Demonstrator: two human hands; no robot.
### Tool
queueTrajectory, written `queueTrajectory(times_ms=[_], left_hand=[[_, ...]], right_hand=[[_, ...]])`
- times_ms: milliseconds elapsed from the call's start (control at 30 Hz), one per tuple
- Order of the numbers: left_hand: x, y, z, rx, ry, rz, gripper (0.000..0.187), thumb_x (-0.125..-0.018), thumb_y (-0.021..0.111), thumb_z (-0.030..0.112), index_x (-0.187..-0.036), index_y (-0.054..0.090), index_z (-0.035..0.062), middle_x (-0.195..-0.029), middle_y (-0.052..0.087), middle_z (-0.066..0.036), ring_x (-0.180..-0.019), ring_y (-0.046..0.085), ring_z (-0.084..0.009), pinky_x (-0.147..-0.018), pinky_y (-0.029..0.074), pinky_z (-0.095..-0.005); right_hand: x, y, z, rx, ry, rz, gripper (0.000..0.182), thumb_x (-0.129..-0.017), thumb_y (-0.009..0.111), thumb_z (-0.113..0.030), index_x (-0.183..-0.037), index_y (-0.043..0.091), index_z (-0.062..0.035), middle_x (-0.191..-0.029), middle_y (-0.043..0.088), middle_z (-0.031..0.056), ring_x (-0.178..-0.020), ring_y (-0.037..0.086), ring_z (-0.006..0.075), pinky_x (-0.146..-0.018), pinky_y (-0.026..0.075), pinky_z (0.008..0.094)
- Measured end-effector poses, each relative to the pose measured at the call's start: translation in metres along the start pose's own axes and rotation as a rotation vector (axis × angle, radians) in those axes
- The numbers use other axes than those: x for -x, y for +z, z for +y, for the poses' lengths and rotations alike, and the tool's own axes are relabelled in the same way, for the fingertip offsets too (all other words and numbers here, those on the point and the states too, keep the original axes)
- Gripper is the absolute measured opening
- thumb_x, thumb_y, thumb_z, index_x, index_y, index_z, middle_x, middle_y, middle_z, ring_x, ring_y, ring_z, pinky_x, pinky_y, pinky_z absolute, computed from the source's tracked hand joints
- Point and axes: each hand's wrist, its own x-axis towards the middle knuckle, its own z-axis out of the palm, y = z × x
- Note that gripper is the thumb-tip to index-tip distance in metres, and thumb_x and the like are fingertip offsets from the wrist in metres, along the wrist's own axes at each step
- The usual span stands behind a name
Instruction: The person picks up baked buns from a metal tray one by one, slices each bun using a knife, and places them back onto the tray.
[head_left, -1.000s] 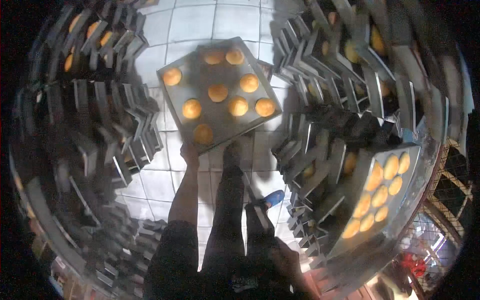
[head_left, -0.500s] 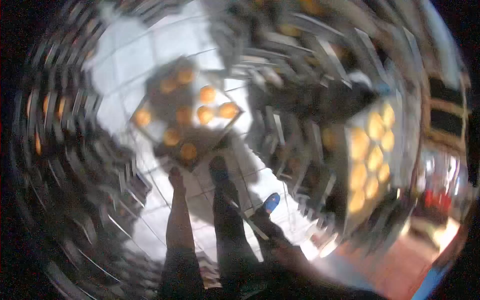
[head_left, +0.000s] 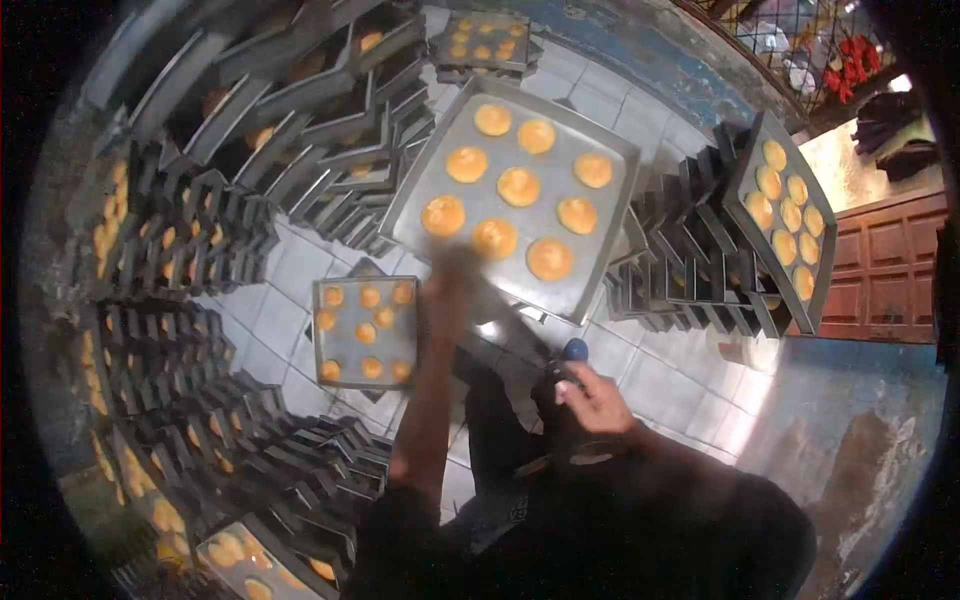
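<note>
My left hand (head_left: 455,268) is smeared by motion at the near edge of a large metal baking tray (head_left: 420,190). Its fingers cannot be made out, nor whether they touch the tray or a bun. Several round golden buns (head_left: 518,187) sit in spaced rows on that tray. Closer to my body, my right hand (head_left: 597,400) is closed around a tool with a blue rounded end (head_left: 575,349). A long, dark, flat blade (head_left: 515,325) runs from near this hand toward the tray's near edge; it is blurred.
Staggered stacks of trays with buns stand on the left (head_left: 190,235) and right (head_left: 785,220). A smaller tray of buns (head_left: 345,350) lies low on the white tiled floor (head_left: 665,345); another (head_left: 485,48) is at the back. A reddish-brown cabinet (head_left: 880,265) stands far right.
The view has swung round and steadied. The large bun tray is now in front of me, and my left arm reaches to its near edge. The blue-ended tool remains in my right hand.
</note>
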Motion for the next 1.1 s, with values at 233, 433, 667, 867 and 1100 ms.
queueTrajectory(times_ms=[233, 433, 667, 867, 1100], left_hand=[[-0.048, 0.154, 0.095, -0.172, -0.234, -0.489, 0.060, -0.082, 0.074, 0.051, -0.109, 0.064, -0.0018, -0.113, 0.066, -0.024, -0.110, 0.063, -0.0395, -0.093, 0.051, -0.0467], [-0.009, 0.163, 0.145, -0.231, -0.253, -0.515, 0.061, -0.076, 0.083, 0.042, -0.110, 0.061, -0.0039, -0.109, 0.067, -0.023, -0.100, 0.068, -0.0368, -0.087, 0.054, -0.0449], [-0.001, 0.129, 0.174, 1.019, -0.628, -0.236, 0.040, -0.096, 0.068, 0.034, -0.122, 0.061, 0.0046, -0.113, 0.070, -0.009, -0.110, 0.067, -0.0251, -0.093, 0.055, -0.0426], [-0.049, 0.097, 0.187, 1.703, -0.696, 0.030, 0.054, -0.096, 0.057, 0.060, -0.121, 0.064, 0.0124, -0.114, 0.071, -0.005, -0.107, 0.067, -0.0239, -0.097, 0.052, -0.0442], [-0.100, 0.089, 0.197, 1.800, -0.612, -0.038, 0.052, -0.090, 0.065, 0.061, -0.115, 0.065, 0.0151, -0.106, 0.069, -0.004, -0.100, 0.066, -0.0277, -0.095, 0.052, -0.0451]], right_hand=[[0.056, -0.128, 0.044, 0.069, -0.212, 0.236, 0.023, -0.097, 0.061, -0.009, -0.119, 0.061, -0.0016, -0.090, 0.067, 0.0171, -0.083, 0.065, 0.0212, -0.074, 0.052, 0.0363], [0.059, -0.187, 0.081, 0.192, -0.165, 0.225, 0.029, -0.098, 0.058, -0.019, -0.120, 0.060, 0.0003, -0.089, 0.068, 0.0194, -0.081, 0.067, 0.0256, -0.072, 0.052, 0.0384], [0.010, -0.190, 0.045, -0.084, -0.260, 0.289, 0.029, -0.098, 0.058, -0.021, -0.119, 0.058, -0.0015, -0.085, 0.070, 0.0141, -0.079, 0.069, 0.0259, -0.075, 0.053, 0.0396], [-0.025, -0.158, 0.010, -0.088, -0.401, 0.229, 0.050, -0.098, 0.055, -0.021, -0.144, 0.048, -0.0027, -0.083, 0.069, 0.0160, -0.079, 0.070, 0.0280, -0.077, 0.054, 0.0394], [-0.017, -0.143, -0.024, 0.043, -0.471, 0.282, 0.050, -0.099, 0.055, -0.017, -0.144, 0.048, 0.0036, -0.077, 0.068, 0.0164, -0.071, 0.066, 0.0220, -0.073, 0.052, 0.0351]])
